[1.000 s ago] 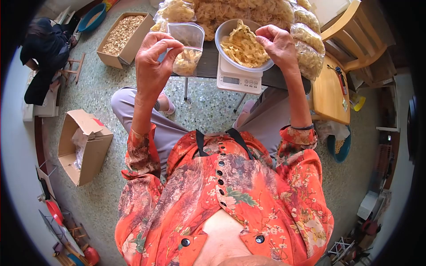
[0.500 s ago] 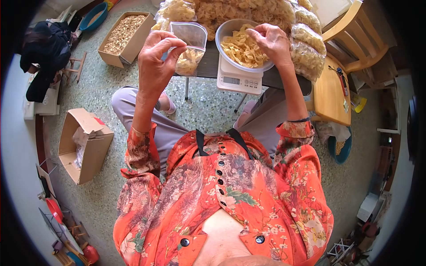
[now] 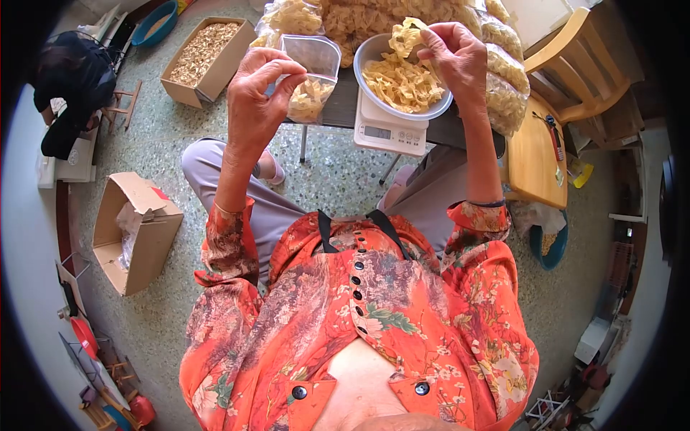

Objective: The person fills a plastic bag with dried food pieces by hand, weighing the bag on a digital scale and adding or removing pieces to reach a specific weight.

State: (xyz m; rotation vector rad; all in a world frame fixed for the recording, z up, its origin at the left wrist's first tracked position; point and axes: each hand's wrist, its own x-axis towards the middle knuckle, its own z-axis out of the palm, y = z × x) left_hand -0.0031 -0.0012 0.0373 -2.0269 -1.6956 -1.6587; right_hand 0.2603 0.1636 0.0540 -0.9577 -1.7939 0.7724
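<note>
My left hand (image 3: 264, 90) pinches the rim of a clear plastic zip bag (image 3: 316, 57), its mouth held apart. Pale yellow dried flakes fill the lower part of the bag. Over the bowl, my right hand (image 3: 458, 63) grips a piece of dried yellow flake (image 3: 407, 37) between thumb and fingers. The white plastic bowl (image 3: 364, 52) holds more dried flakes (image 3: 402, 85) and rests on a white kitchen scale (image 3: 389, 133). The scale's display shows digits too small to read.
Filled bags (image 3: 505, 90) are piled at the table's back and right. A wooden chair (image 3: 535, 161) stands right, with tools on its seat. On the floor are an open cardboard box (image 3: 136, 233) and a box of brown pieces (image 3: 205, 61). Another person (image 3: 75, 79) sits far left.
My right hand has risen from the bowl, lifting a piece of dried flake. My left hand still holds the bag, barely shifted.
</note>
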